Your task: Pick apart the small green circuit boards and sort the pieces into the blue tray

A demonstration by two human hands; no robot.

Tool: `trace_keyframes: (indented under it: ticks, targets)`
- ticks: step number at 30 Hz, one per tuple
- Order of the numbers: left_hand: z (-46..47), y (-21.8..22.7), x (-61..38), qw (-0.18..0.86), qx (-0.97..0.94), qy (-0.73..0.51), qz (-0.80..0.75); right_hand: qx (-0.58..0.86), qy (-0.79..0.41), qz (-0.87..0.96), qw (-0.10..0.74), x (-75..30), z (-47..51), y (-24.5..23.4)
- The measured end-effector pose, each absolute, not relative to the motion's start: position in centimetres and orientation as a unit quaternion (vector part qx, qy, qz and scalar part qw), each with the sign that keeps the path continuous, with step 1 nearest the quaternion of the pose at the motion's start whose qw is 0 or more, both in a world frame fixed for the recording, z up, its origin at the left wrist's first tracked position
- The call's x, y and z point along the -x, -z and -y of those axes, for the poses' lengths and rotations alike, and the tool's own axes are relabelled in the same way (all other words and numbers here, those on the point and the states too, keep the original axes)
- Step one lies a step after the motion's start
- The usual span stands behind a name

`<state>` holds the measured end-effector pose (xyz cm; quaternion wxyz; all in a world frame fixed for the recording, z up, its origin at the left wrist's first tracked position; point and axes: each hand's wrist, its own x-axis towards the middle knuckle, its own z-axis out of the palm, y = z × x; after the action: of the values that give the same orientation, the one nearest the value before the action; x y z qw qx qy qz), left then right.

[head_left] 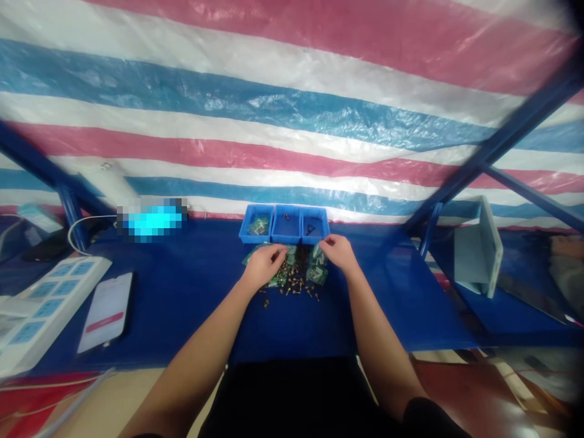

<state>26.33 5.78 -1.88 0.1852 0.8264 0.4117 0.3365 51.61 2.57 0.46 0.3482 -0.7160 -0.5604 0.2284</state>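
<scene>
My left hand point(263, 266) is over the left side of a pile of small parts, thumb and fingers pinched together. My right hand point(340, 251) is at the pile's right edge, just in front of the right blue bin point(326, 230), and its fingers are closed too. Anything in either pinch is too small to make out. Between and below the hands lie small brass-coloured pieces point(295, 283), green circuit boards point(317, 274) and a bundle of thin black pieces point(302, 258). The left blue bin point(243, 226) holds green boards. A small piece lies in the middle blue bin point(286, 231), and a black looped piece in the right one.
On the blue table point(182, 304), a phone point(106, 310) and a white power strip point(55, 298) lie at the left. A pale upright stand or case point(479, 255) is at the right. Striped plastic sheeting point(274, 121) hangs behind, with blue frame bars point(497, 146) at the sides.
</scene>
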Motion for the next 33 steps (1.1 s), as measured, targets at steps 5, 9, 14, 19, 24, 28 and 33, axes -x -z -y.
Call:
trace_keyframes:
  ticks: [5, 9, 14, 19, 24, 28, 33]
  targets:
    - [-5.7, 1.8, -26.3, 0.172, -0.832, -0.332, -0.41, 0.629, -0.34, 0.53, 0.456, -50.1, -2.6, -0.4]
    - [-5.8, 1.6, -26.4, 0.158, -0.838, -0.333, -0.401, 0.632, -0.296, 0.563, 0.443, -48.4, -2.7, 0.3]
    - [-5.7, 1.5, -26.5, 0.158, -0.842, -0.327, -0.398, 0.657, -0.219, 0.671, 0.266, -47.7, -2.3, 0.3]
    - [-5.7, 1.6, -26.5, 0.162, -0.842, -0.324, -0.399, 0.608, -0.249, 0.728, 0.197, -48.4, -2.1, -0.1]
    - [-5.8, 1.8, -26.5, 0.161, -0.844, -0.32, -0.399, 0.586, -0.296, 0.725, 0.207, -48.9, -2.2, 0.3]
    - [-5.8, 1.7, -26.6, 0.163, -0.842, -0.32, -0.402, 0.562, -0.327, 0.717, 0.249, -48.9, -2.2, 0.4]
    - [-5.6, 1.4, -26.5, 0.177, -0.838, -0.331, -0.397, 0.516, -0.337, 0.696, 0.369, -48.8, -2.0, -0.6]
